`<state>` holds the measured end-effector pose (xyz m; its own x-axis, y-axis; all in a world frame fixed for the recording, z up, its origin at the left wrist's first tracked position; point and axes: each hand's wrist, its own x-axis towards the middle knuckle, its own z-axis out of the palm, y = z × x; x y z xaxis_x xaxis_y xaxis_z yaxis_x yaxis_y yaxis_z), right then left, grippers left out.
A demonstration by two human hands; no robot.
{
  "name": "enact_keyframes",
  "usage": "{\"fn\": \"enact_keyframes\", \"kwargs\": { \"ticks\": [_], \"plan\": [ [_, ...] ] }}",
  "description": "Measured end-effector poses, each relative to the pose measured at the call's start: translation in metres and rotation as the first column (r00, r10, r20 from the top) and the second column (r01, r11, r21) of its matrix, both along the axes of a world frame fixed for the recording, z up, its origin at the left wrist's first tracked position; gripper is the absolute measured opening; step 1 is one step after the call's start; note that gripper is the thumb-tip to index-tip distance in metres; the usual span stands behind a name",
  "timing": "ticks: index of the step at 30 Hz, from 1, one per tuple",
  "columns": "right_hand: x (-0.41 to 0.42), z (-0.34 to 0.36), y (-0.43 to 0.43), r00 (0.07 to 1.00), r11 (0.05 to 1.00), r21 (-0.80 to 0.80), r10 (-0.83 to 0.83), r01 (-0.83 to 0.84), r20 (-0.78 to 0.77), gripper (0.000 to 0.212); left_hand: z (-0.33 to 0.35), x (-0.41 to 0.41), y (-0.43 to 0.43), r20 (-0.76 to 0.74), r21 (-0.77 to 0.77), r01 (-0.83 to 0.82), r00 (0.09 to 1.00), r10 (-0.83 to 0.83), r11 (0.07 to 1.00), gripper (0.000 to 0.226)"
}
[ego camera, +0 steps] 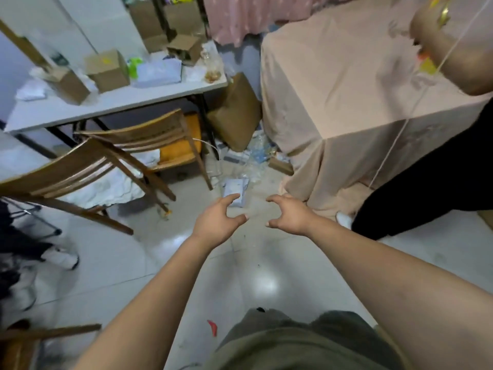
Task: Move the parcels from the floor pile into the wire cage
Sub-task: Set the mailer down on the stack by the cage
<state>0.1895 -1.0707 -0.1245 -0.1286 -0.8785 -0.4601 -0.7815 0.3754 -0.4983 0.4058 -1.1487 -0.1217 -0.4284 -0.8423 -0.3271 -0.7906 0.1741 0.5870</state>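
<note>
Fingers half-curled, empty, left hand (pixel 218 222) above parcel (pixel 236 189) — right hand (pixel 289 216) alongside

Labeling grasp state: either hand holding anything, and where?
Nothing held. Left hand and right hand are empty, fingers apart; the pale parcel lies on the floor beyond them.

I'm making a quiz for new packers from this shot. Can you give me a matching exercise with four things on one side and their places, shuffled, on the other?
Things
1. pale grey plastic-wrapped parcel
2. brown cardboard box with a yellow mark
3. peach cloth
4. small red scrap

Places
A. on the white table
B. draped over something large on the right
C. on the floor tiles close to the wearer's olive garment
D. on the floor tiles just beyond the left hand

Pairs: 1-D, 2-A, 3-B, 4-C
</note>
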Motion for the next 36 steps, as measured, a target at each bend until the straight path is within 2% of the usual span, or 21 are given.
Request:
{"fn": "enact_keyframes", "kwargs": {
  "ticks": [4, 11, 21, 24, 28, 34, 36],
  "plan": [
    [0.021, -0.006, -0.043, 0.998, 0.998, 0.024, 0.053, -0.053, -0.014, 0.082, -0.013, 0.020, -0.038, 0.029, 0.019, -0.008, 1.000, 0.008, 1.000, 0.078],
    [0.010, -0.040, -0.138, 0.995, 0.992, 0.086, 0.098, -0.095, -0.032, 0.092, -0.051, 0.012, -0.116, 0.124, -0.036, 0.003, 0.992, 0.002, 0.999, 0.085],
    [-0.043, -0.142, -0.320, 0.996, 0.982, 0.177, 0.060, -0.071, 0.064, 0.091, -0.158, -0.018, -0.266, 0.281, 0.038, -0.133, 0.952, 0.117, 0.990, 0.092],
    [-0.058, -0.196, -0.363, 0.997, 0.979, 0.197, 0.042, -0.054, 0.065, 0.091, -0.216, -0.030, -0.315, 0.289, 0.099, -0.154, 0.950, 0.119, 0.983, 0.094],
    [-0.069, -0.300, -0.413, 0.996, 0.980, 0.196, 0.001, -0.017, 0.084, 0.095, -0.323, -0.052, -0.379, 0.198, 0.154, -0.211, 0.964, 0.179, 0.965, 0.104],
    [-0.065, -0.488, -0.463, 0.995, 0.982, 0.191, -0.012, -0.007, 0.100, 0.108, -0.523, -0.059, -0.465, 0.215, 0.218, 0.003, 0.975, -0.050, 0.976, 0.117],
    [-0.061, -0.554, -0.475, 0.996, 0.980, 0.198, -0.011, -0.006, 0.085, 0.111, -0.586, -0.060, -0.486, 0.201, 0.207, 0.013, 0.978, -0.056, 0.978, 0.118]
  ]
}}
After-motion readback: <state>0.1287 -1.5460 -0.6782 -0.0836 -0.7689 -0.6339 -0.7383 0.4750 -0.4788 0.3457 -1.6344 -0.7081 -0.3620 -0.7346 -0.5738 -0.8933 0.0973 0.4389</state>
